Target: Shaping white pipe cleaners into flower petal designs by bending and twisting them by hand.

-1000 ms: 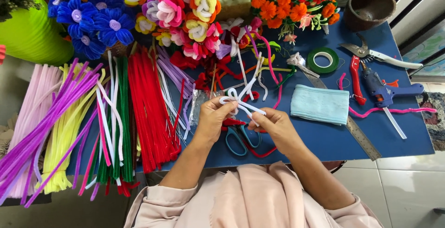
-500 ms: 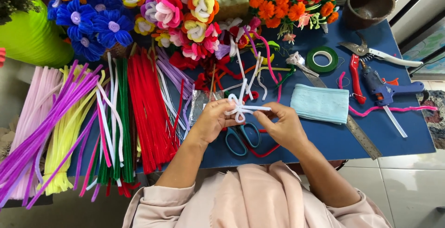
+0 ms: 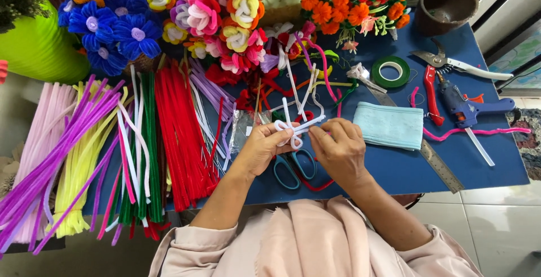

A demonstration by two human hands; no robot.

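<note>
Both hands have drawn closer since a second ago, left hand (image 3: 264,148) and right hand (image 3: 338,147) pinching the white pipe cleaners (image 3: 296,120) above the tabletop (image 3: 406,173), loops begun, long ends yet unshaped.

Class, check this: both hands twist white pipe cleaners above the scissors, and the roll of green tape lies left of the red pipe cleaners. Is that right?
Not quite. In the head view the green tape lies right of the red pipe cleaners, near the cutters. The rest holds: the left hand and right hand twist white pipe cleaners above the scissors.
</note>
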